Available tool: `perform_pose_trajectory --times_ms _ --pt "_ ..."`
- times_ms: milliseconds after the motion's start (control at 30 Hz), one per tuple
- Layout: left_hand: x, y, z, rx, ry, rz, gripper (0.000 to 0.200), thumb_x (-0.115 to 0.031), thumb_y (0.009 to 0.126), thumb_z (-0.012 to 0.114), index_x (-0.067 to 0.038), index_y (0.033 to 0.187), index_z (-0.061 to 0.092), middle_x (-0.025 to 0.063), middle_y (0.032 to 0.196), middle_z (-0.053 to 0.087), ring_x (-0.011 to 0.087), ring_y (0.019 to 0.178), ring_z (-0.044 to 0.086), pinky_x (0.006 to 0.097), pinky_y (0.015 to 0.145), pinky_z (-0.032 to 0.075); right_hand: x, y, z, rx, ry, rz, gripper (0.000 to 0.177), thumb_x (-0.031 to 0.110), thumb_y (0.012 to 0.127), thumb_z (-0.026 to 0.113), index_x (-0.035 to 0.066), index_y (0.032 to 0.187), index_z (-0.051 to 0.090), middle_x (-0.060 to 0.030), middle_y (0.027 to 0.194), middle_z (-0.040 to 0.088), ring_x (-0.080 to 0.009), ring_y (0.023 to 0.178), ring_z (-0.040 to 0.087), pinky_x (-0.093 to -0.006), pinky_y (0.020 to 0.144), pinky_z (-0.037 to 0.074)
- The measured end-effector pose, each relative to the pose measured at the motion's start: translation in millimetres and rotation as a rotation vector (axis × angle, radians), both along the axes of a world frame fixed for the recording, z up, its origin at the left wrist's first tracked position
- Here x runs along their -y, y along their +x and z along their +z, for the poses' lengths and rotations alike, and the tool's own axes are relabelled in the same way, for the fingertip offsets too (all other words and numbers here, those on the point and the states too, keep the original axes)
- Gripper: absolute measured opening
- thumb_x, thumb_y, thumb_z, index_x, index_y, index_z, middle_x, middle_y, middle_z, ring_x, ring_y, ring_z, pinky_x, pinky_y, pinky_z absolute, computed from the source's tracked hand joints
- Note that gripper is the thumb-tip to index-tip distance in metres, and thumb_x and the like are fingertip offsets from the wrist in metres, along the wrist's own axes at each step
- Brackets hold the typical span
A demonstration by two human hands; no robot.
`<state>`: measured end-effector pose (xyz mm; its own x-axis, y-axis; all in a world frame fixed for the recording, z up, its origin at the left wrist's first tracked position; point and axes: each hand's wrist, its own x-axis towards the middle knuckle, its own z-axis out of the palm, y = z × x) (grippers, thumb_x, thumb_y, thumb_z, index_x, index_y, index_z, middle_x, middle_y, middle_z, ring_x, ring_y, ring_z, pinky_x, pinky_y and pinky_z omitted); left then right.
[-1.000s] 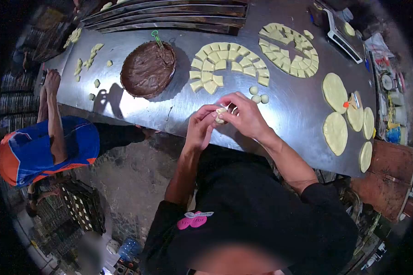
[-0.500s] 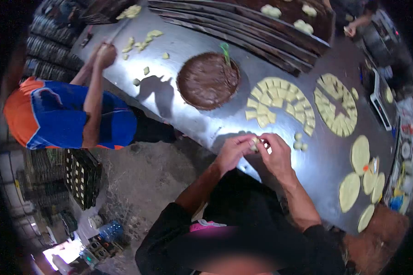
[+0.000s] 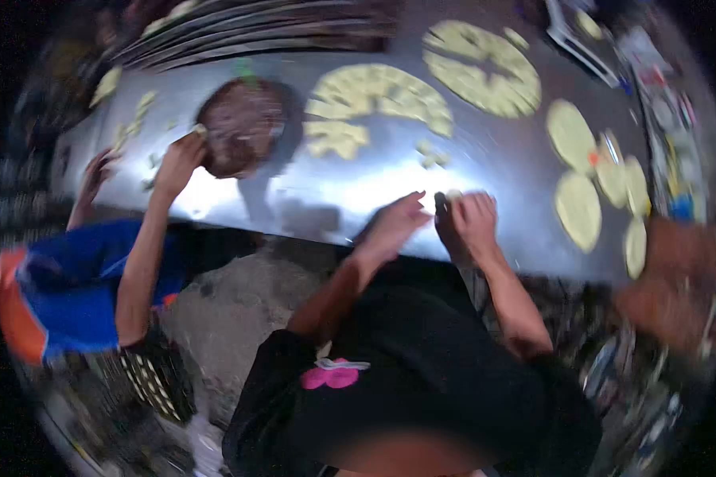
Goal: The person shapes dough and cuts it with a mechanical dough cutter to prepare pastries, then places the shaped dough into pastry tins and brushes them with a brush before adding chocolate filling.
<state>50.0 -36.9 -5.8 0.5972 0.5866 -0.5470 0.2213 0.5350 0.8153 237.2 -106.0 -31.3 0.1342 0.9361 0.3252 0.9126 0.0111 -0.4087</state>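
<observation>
Dough piece by right hand; bowl holds chocolate.

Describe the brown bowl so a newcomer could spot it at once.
On the steel table, look left of the arc of pale dough pieces. The bowl sits there, beside a co-worker's hand. It is the only round, dark-brown thing among pale dough.

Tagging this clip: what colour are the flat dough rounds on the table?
Pale yellow dough rounds, clearest in the head view.
</observation>
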Motion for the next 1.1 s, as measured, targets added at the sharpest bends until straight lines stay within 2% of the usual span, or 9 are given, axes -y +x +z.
perform_pose_trajectory --times_ms 100,133,300,500,667,833,900,967,1100 --pt "5 -9 -22 0.208 -0.021 0.073 0.065 -0.036 0.089 0.062 0.003 0.136 0.039 0.019 0.134 0.046 0.03 0.124 0.047 0.0431 0.101 0.044 44 11 -17 0.103 -0.097 0.004 0.02 0.005 0.079 0.06 0.009 0.098 0.06 -0.0079 0.093 0.061 -0.0278 0.091 0.056 -0.042 0.08 0.04" --pt "8 -15 -18 0.241 -0.066 0.216 0.047 -0.018 0.09 0.06 0.003 0.131 0.047 0.0127 0.12 0.056 0.02 0.107 0.056 0.0341 0.092 0.049 60 13 -19 0.174 -0.074 0.011 0.024 0.005 0.078 0.059 0.009 0.102 0.06 -0.0075 0.097 0.061 -0.0279 0.094 0.056 -0.0419 0.08 0.04" --pt "22 -52 -31 0.008 0.059 0.278 0.037 -0.02 0.091 0.059 0.0 0.123 0.056 0.0072 0.113 0.061 0.0151 0.101 0.058 0.0284 0.086 0.047 40 6 7 -0.071 -0.165 -0.157 0.02 0.004 0.074 0.061 0.01 0.092 0.065 -0.0068 0.086 0.062 -0.0282 0.089 0.059 -0.0404 0.08 0.042" --pt "32 -84 -28 -0.112 0.063 0.382 0.035 -0.022 0.091 0.06 -0.002 0.12 0.057 0.0083 0.112 0.062 0.0194 0.103 0.06 0.0313 0.087 0.048 46 45 -53 -0.146 0.033 0.222 0.012 0.005 0.075 0.062 0.008 0.087 0.061 -0.0096 0.085 0.057 -0.0292 0.086 0.055 -0.0423 0.077 0.042" --pt "35 -75 -13 -0.093 0.019 0.467 0.032 -0.014 0.089 0.063 0.0 0.117 0.059 0.0072 0.108 0.064 0.0149 0.102 0.059 0.0274 0.086 0.047 -31 51 -52 -0.155 0.226 -0.142 0.006 0.011 0.08 0.063 0.007 0.082 0.059 -0.0112 0.08 0.058 -0.0334 0.081 0.054 -0.0435 0.074 0.04" --pt "17 -79 -8 -0.105 0.071 0.294 0.029 -0.013 0.089 0.063 -0.001 0.114 0.061 0.0064 0.106 0.064 0.0139 0.098 0.059 0.0265 0.085 0.047 40 50 -54 -0.321 0.109 0.253 0.004 0.0 0.079 0.059 0.003 0.08 0.059 -0.0166 0.082 0.059 -0.0362 0.08 0.055 -0.0446 0.072 0.042" --pt "12 -94 -29 -0.112 0.14 0.236 0.037 -0.023 0.092 0.06 -0.001 0.121 0.057 0.0089 0.112 0.063 0.0196 0.102 0.061 0.0314 0.085 0.048 37 81 -39 -0.081 -0.168 -0.045 0.006 0.003 0.08 0.062 0.003 0.085 0.058 -0.0158 0.086 0.058 -0.0341 0.079 0.054 -0.0435 0.071 0.042" --pt "-1 -84 -23 -0.083 0.113 0.274 0.03 -0.012 0.089 0.062 0.0 0.117 0.06 0.0057 0.106 0.064 0.0121 0.095 0.058 0.0246 0.085 0.045 -10 73 -37 -0.12 0.122 -0.294 0.007 0.009 0.081 0.06 0.003 0.085 0.06 -0.0184 0.086 0.059 -0.037 0.085 0.054 -0.0435 0.075 0.043" --pt "-18 -72 -20 -0.009 0.147 0.114 0.031 -0.012 0.09 0.06 0.001 0.118 0.058 0.0069 0.108 0.063 0.013 0.099 0.058 0.0259 0.089 0.044 4 17 -52 -0.334 0.108 -0.077 0.007 0.005 0.083 0.057 0.003 0.09 0.059 -0.0177 0.088 0.057 -0.0352 0.085 0.054 -0.042 0.075 0.043"
